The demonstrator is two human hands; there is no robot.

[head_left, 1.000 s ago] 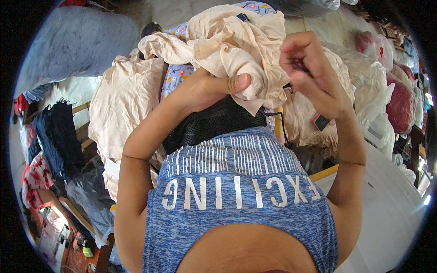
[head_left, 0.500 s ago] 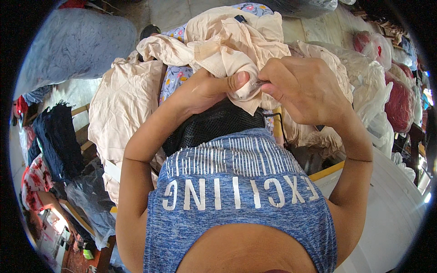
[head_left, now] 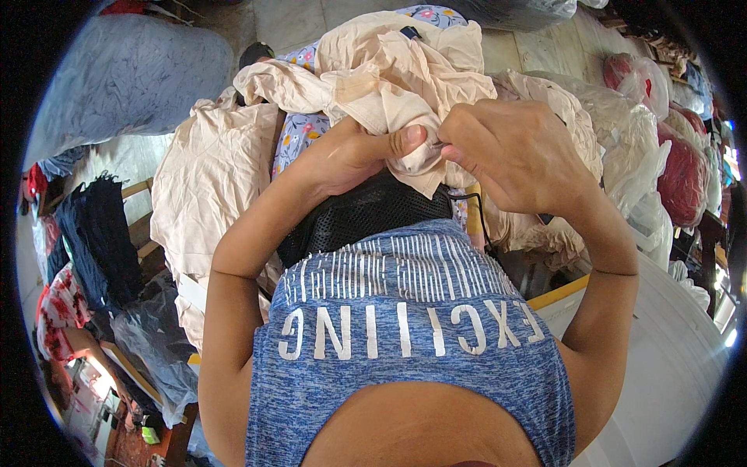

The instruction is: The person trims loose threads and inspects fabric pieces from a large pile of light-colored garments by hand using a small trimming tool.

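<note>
Seemingly at fine fingertip work, the left hand [head_left: 348, 159] grips bunched cream cloth [head_left: 403, 109] while the right hand [head_left: 510, 152] pinches, on what I cannot tell; the next move likely needs steadiness.

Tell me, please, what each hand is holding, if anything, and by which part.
The left hand grips the cream cloth by a bunched fold nearest the body. The right hand pinches at that fold; what it holds cannot be told.

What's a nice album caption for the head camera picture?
Left hand grips bunched cream cloth; right hand, curled in a pinch, close by.
</note>
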